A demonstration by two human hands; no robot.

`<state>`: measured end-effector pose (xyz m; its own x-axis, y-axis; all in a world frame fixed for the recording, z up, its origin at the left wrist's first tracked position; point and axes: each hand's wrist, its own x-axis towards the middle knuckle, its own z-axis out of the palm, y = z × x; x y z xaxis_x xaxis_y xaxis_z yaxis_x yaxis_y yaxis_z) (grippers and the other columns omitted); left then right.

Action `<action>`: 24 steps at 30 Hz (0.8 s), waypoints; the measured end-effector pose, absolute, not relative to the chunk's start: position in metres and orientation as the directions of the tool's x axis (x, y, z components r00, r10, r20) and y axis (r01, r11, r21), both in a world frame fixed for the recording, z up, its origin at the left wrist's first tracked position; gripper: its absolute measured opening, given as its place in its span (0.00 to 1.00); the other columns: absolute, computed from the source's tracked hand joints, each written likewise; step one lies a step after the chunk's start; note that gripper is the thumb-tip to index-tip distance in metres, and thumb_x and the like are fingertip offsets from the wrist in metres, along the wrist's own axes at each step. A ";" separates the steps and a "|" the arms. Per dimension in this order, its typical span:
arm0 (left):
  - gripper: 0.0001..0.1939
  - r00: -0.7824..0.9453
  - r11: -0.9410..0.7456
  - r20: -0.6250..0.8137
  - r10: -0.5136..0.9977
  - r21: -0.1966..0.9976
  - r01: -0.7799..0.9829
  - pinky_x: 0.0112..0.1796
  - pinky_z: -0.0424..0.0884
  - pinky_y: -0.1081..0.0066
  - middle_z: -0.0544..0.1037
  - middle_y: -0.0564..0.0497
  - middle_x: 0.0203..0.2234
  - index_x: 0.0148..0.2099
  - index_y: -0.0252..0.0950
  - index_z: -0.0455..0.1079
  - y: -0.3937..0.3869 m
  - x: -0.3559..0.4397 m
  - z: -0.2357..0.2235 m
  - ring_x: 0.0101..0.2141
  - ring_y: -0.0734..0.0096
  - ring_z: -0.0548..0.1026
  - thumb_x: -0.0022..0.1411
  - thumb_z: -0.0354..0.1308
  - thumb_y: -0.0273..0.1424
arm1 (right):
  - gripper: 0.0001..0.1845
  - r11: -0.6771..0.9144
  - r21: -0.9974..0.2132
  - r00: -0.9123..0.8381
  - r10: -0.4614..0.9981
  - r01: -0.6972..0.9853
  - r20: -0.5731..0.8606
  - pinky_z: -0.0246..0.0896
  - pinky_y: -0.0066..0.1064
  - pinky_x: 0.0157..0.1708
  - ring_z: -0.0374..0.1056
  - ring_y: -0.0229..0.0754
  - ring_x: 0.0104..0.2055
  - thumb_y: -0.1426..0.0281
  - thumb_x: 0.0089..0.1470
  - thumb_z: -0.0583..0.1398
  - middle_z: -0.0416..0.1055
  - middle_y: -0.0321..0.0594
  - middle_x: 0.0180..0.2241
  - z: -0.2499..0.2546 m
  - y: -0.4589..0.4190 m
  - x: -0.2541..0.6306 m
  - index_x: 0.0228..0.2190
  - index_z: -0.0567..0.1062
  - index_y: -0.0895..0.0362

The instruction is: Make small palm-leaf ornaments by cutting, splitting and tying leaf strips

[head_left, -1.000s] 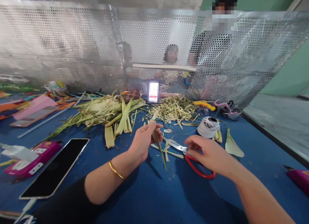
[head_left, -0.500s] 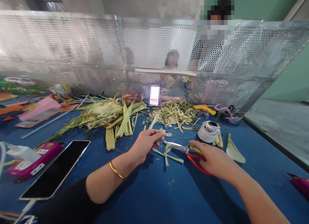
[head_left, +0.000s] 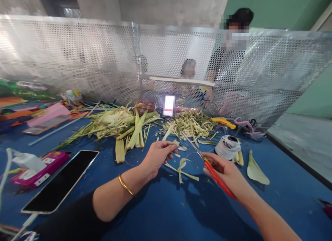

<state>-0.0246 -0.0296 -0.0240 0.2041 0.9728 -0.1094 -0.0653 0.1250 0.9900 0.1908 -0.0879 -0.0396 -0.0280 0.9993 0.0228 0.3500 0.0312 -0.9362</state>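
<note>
My left hand [head_left: 158, 156], with a gold bangle on the wrist, pinches a small pale piece of husk [head_left: 176, 143] between thumb and fingertips. In my right hand [head_left: 223, 168] are scissors [head_left: 216, 177] with red and yellow handles, their narrow blades pointing up and left, clear of the husk piece. Below and between the hands, a knotted strip of husk [head_left: 180, 170] lies on the blue table [head_left: 166, 213]. A spool of white thread [head_left: 227, 147] stands just beyond my right hand, and a loose thread runs from it toward the left.
Husk leaves [head_left: 114, 125] and shredded husk [head_left: 192, 125] are heaped at the back. A phone [head_left: 62, 180] and a purple power strip [head_left: 41, 170] lie left. A yellow tool [head_left: 223, 122] sits back right. Behind a perforated metal screen [head_left: 103, 61] are people.
My right hand has turned the scissors upward and away from the husk piece, the blades now closer together. My left hand keeps its pinch. The view has shifted slightly.
</note>
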 end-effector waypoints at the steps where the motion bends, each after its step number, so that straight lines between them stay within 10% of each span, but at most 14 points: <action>1: 0.09 0.199 0.123 -0.107 0.974 0.990 -0.069 0.17 0.53 0.79 0.75 0.49 0.24 0.30 0.33 0.74 -0.030 -0.025 -0.024 0.19 0.81 0.63 0.49 0.61 0.35 | 0.29 0.043 -0.933 -0.037 0.999 0.356 0.032 0.64 0.27 0.27 0.63 0.37 0.27 0.57 0.39 0.67 0.67 0.33 0.27 -0.039 -0.088 0.189 0.45 0.73 0.54; 24: 0.10 0.139 0.139 -0.117 0.983 0.978 -0.156 0.18 0.55 0.79 0.76 0.51 0.24 0.29 0.33 0.72 -0.032 -0.024 -0.021 0.20 0.81 0.67 0.47 0.65 0.34 | 0.34 0.001 -0.898 -0.063 0.998 0.440 -0.030 0.63 0.30 0.38 0.66 0.42 0.37 0.67 0.35 0.67 0.69 0.34 0.34 -0.035 -0.093 0.183 0.47 0.67 0.53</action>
<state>-0.0241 -0.0322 -0.0208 0.1389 0.9833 -0.1175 -0.1560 0.1389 0.9780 0.1830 -0.0927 -0.0350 -0.0630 0.9976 -0.0303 0.4402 0.0005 -0.8979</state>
